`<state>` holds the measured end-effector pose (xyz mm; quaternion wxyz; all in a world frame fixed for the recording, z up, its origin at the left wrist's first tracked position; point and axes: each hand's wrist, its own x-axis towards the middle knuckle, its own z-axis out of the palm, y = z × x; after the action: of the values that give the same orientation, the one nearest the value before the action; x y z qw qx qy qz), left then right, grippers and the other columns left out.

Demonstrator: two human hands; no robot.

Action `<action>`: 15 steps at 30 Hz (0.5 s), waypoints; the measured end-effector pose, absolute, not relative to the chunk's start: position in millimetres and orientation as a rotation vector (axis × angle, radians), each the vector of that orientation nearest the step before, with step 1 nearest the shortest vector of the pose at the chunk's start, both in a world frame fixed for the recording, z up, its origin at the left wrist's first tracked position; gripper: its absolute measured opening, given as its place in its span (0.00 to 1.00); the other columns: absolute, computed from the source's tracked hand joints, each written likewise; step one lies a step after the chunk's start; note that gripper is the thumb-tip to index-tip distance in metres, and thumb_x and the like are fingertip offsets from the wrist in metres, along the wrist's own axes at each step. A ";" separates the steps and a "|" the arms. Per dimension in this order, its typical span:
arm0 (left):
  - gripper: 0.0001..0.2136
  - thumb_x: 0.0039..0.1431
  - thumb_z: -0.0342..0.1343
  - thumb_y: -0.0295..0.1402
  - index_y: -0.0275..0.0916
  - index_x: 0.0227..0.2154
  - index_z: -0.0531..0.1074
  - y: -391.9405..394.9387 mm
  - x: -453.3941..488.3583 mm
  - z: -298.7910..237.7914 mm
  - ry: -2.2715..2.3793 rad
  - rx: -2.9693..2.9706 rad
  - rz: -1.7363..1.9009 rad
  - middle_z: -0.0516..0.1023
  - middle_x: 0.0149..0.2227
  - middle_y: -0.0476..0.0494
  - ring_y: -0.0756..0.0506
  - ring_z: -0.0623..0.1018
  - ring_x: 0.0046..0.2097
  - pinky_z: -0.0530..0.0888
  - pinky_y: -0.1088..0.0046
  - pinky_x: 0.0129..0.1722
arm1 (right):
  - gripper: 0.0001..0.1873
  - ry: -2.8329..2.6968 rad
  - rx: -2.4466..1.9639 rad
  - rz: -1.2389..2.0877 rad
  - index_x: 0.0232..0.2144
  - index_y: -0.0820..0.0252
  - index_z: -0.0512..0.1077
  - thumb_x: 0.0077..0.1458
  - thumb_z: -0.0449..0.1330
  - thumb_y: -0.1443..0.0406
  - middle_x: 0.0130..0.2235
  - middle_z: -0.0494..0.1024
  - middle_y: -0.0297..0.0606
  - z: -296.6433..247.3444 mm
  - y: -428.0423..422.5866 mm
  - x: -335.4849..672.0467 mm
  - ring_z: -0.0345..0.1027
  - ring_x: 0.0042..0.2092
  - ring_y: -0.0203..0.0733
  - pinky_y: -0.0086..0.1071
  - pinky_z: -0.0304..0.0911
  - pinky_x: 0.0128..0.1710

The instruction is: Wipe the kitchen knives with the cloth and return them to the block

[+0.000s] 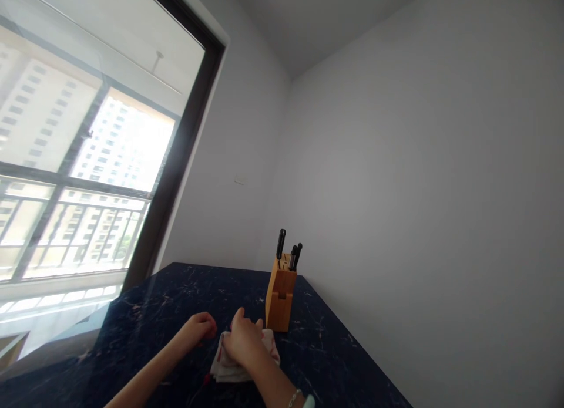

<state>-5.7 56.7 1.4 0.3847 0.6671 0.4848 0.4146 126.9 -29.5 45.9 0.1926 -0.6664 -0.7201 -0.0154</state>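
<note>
My right hand (244, 339) lies curled on a white cloth (227, 369) with red marks, gripping it on the dark marble table (167, 302). My left hand (199, 328) is closed in a loose fist just left of the cloth; what it holds, if anything, is hidden. Something small and red (205, 379) shows at the cloth's lower left edge. A wooden knife block (280, 298) with black-handled knives (289, 252) stands upright right behind my right hand.
A large window (88, 161) with a dark frame runs along the table's left side. Plain grey walls meet in a corner behind the knife block. The table's right edge runs diagonally toward the lower right.
</note>
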 end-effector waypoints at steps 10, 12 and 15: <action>0.16 0.43 0.43 0.26 0.39 0.37 0.68 47.8 7.2 -7.3 1.278 2.227 1.438 0.72 0.40 0.45 0.45 0.71 0.43 0.65 0.67 0.46 | 0.09 -1.803 -2.059 0.080 0.35 0.58 0.67 0.48 0.53 0.63 0.41 0.74 0.44 64.3 -28.9 214.8 0.67 0.45 0.51 0.43 0.56 0.42; 0.17 0.46 0.44 0.27 0.40 0.40 0.68 44.0 12.5 -14.5 1.284 2.353 1.314 0.72 0.42 0.45 0.45 0.71 0.43 0.64 0.66 0.47 | 0.12 -1.820 -2.103 0.190 0.33 0.61 0.67 0.46 0.57 0.61 0.34 0.76 0.46 62.9 -29.3 231.8 0.71 0.38 0.50 0.39 0.61 0.35; 0.27 0.47 0.44 0.26 0.38 0.54 0.56 43.2 17.4 -28.1 1.257 2.512 1.216 0.69 0.48 0.43 0.44 0.68 0.49 0.61 0.65 0.50 | 0.16 -1.876 -2.111 0.641 0.35 0.63 0.65 0.46 0.58 0.58 0.24 0.75 0.40 56.4 -27.7 247.0 0.71 0.26 0.43 0.30 0.60 0.23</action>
<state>17.4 43.2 -28.1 0.0401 0.8200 0.4103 0.3970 247.0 -27.7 56.4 0.1223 -0.7235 -0.6430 0.2196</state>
